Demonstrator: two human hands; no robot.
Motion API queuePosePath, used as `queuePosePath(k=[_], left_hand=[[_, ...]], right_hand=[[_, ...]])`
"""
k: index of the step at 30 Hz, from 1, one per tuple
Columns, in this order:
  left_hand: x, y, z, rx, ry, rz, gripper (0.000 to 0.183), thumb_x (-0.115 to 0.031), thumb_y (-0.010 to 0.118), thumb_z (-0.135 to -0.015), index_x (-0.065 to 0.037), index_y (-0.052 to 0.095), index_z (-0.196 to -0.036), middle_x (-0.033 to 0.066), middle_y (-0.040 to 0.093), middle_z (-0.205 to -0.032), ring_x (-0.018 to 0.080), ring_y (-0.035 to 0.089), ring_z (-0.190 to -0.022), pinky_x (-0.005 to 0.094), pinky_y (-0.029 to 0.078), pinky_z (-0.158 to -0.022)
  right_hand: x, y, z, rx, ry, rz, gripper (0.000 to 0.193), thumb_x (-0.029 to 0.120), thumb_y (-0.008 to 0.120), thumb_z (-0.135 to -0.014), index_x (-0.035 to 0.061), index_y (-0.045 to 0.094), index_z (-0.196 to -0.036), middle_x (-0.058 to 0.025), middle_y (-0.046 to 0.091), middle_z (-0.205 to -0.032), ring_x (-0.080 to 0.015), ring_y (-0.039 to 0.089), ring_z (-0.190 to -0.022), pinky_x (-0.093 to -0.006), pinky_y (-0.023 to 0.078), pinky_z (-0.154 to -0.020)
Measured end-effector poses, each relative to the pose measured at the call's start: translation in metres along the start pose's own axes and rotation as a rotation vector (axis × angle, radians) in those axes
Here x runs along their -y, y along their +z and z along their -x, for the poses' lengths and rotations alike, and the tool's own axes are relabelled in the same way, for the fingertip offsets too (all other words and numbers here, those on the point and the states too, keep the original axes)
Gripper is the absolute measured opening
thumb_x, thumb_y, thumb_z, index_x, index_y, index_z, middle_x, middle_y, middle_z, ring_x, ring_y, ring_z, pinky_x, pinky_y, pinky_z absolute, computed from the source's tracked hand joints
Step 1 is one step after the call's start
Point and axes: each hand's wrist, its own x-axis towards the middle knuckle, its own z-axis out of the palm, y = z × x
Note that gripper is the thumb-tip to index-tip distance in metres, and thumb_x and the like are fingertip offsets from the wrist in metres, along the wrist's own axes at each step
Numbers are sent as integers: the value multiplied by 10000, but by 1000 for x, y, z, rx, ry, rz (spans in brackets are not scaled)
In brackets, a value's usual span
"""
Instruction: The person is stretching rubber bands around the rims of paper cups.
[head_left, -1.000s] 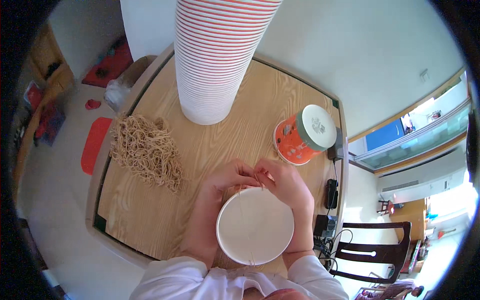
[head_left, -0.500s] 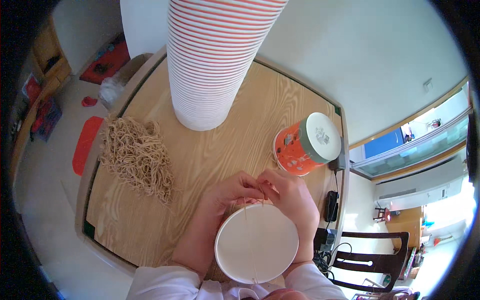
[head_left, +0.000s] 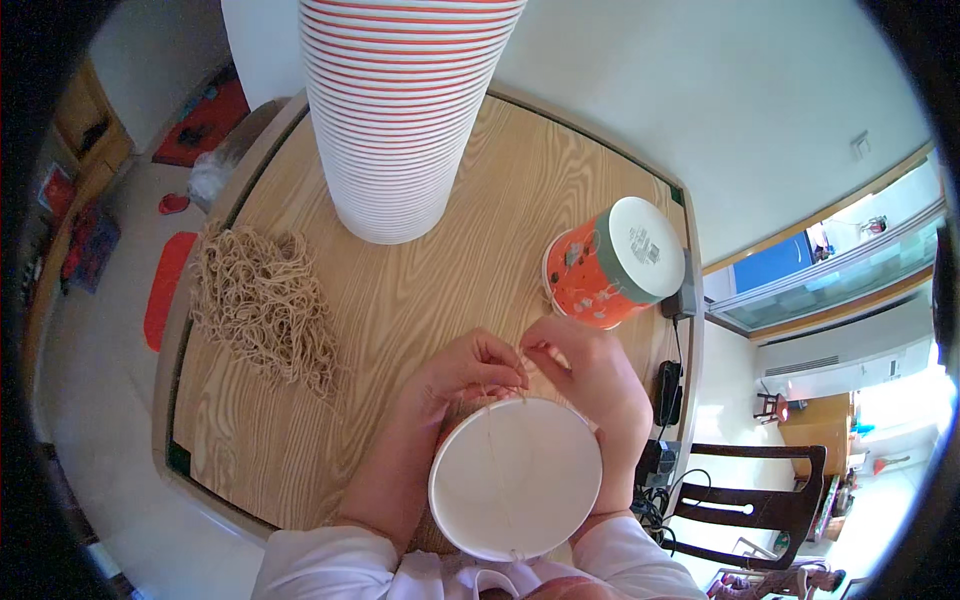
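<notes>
A round paper bucket [head_left: 515, 490] with a white inside stands close to my body, its open mouth toward me, between my two forearms. Thin tan string [head_left: 488, 445] runs across its mouth from the far rim toward the near rim. Just beyond the far rim, my left hand [head_left: 470, 368] pinches the string with thumb and fingers. Beside it, my right hand [head_left: 592, 370] has thumb and forefinger pressed together on what looks like the string's end; a short strand shows between the hands. The outside of the bucket is mostly hidden.
A loose heap of tan string [head_left: 265, 305] lies on the wooden table [head_left: 430, 290] at left. Behind stands a tall stack of white paper buckets [head_left: 400, 130]. An orange and green bucket [head_left: 590, 270] sits upside down at right, near black power adapters [head_left: 668, 390] and a dark chair [head_left: 750, 505].
My hands, close together before, have drawn slightly apart at the far rim, the right one lifting away from the left. The whole view has shifted a little.
</notes>
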Motion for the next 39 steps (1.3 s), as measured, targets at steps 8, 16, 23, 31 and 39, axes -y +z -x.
queuePosePath(k=[8, 16, 23, 31, 39], left_hand=[[-12, 5, 2, 35, -17, 5, 141, -77, 692, -807, 42, 689, -882, 76, 666, -743, 64, 602, -617, 162, 446, -508], [-1, -6, -1, -13, 20, 2, 131, -63, 694, -799, 44, 689, -874, 82, 675, -767, 88, 617, -638, 185, 483, -550], [-1, -3, 1, -40, 30, 37, 137, -50, 708, -777, 31, 695, -887, 91, 687, -811, 99, 634, -670, 202, 500, -584], [-4, -6, 4, 57, 221, 67, 172, 5, 711, -748, -36, 565, -830, 48, 603, -823, 134, 601, -767, 262, 497, -692], [0, -25, -4, 270, 437, -49, 63, 25, 664, -759, -32, 659, -784, 81, 585, -883, 178, 586, -850, 300, 486, -761]], right_hand=[[-8, -3, -5, -16, -244, -168, 243, -53, 654, -747, 37, 663, -973, -76, 651, -865, -241, 644, -846, -323, 511, -681], [-14, -8, -3, 119, -103, -203, 81, 42, 627, -806, 35, 646, -885, -112, 629, -845, -298, 612, -789, -370, 499, -681], [-14, -5, -1, 93, -72, -124, 98, 116, 627, -851, 19, 612, -849, -141, 587, -740, -309, 582, -681, -367, 459, -603], [-13, -7, -2, 181, 8, -98, 216, 230, 608, -879, 27, 571, -817, -181, 578, -718, -380, 567, -670, -430, 440, -574], [-14, -3, -4, 174, 92, -94, 152, 197, 616, -855, 45, 608, -858, -155, 619, -779, -360, 606, -748, -413, 481, -647]])
